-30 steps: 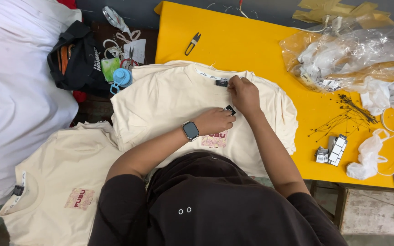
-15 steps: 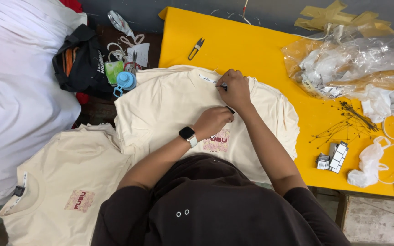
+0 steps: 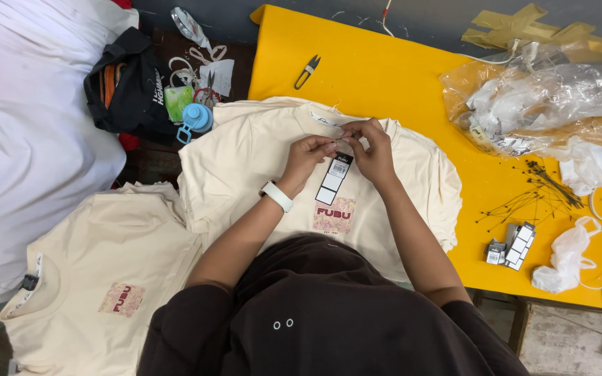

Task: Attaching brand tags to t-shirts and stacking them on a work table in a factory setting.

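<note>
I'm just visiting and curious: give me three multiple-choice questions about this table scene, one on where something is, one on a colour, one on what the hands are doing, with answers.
1. Where do the thread snips lie?
A. on the yellow table, beyond the shirt
B. on the floor
C. in the person's lap

2. What colour is the shirt under the hands?
A. black
B. cream
C. red

3. What are the left hand and right hand doing?
A. resting flat, empty
B. holding a phone
C. together pinching a hang tag near the collar

Answers: 1 A, the snips sit on bare yellow surface; 2 B, its cloth is pale cream; 3 C, the tag hangs from their fingers.
</note>
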